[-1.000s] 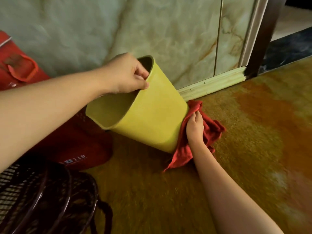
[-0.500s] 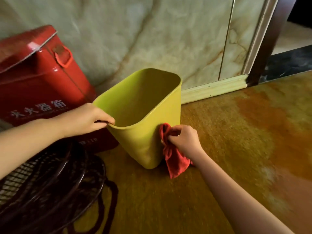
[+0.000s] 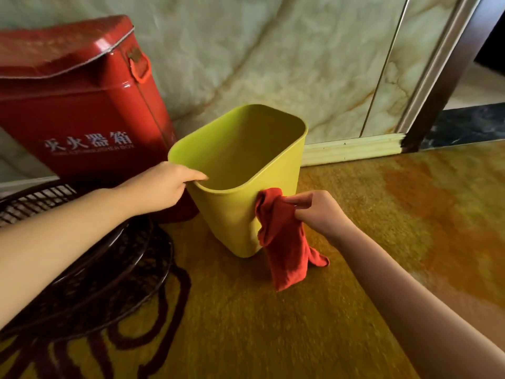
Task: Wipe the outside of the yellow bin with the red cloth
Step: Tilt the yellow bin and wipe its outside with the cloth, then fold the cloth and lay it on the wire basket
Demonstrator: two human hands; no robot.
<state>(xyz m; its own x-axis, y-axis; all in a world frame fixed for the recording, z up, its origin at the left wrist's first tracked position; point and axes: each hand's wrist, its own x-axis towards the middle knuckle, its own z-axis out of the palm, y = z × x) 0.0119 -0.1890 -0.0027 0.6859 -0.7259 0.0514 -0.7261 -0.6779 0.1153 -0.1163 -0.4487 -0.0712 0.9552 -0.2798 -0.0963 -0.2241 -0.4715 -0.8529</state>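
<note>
The yellow bin (image 3: 226,214) stands upright on the floor in the middle of the view, its inside bare. My left hand (image 3: 161,186) grips its near-left rim, thumb over the edge. My right hand (image 3: 318,212) pinches the red cloth (image 3: 284,242) at the bin's near-right corner. The cloth's top touches the bin wall just under the rim, and the rest hangs down to the floor.
A red metal fire-extinguisher box (image 3: 82,105) stands left of the bin against the marbled wall (image 3: 273,50). A dark wire fan guard (image 3: 82,255) lies at the lower left. A pale skirting board (image 3: 352,149) and a door frame (image 3: 442,77) are at the right.
The bin went from tilted on its side to upright on the floor. My left hand shifted to the near rim. The cloth moved from the bin's base up to just below the rim.
</note>
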